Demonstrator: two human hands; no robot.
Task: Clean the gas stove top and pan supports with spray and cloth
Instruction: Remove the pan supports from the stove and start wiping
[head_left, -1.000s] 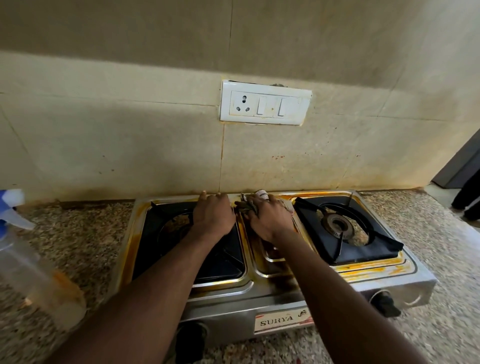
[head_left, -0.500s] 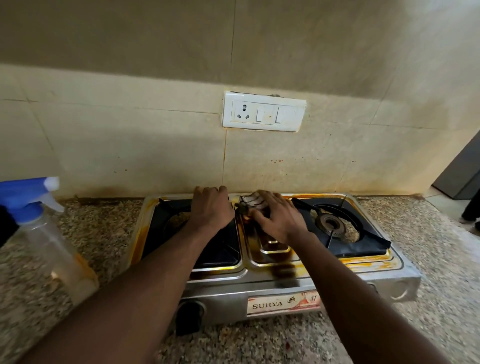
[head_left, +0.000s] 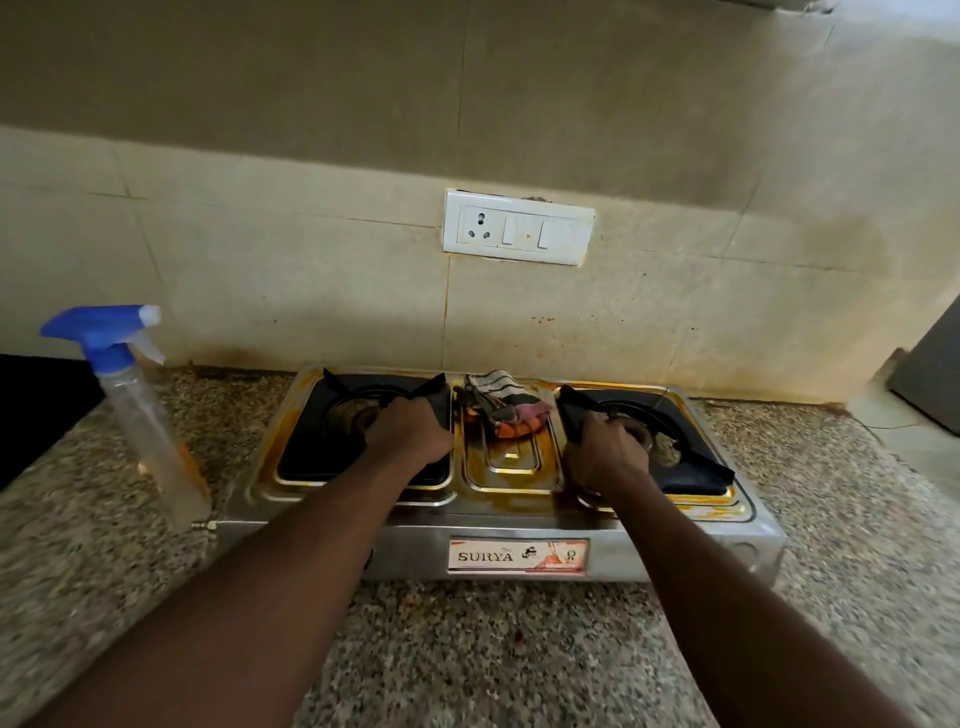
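now left hand (head_left: 410, 434) curls closed on the left pan support (head_left: 363, 415), right hand (head_left: 605, 452) grips the right pan support (head_left: 675, 457).

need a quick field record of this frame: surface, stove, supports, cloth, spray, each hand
surface: speckled granite counter, tiled wall behind
stove: steel two-burner gas stove, yellow-brown stains around the trays
left pan support: black, on its burner
right pan support: black, sits skewed
cloth: bunched at the back of the centre tray, no hand on it
spray bottle: blue trigger, clear body, upright on the counter left of the stove
left hand: grip closed on the left pan support
right hand: grip closed on the right pan support
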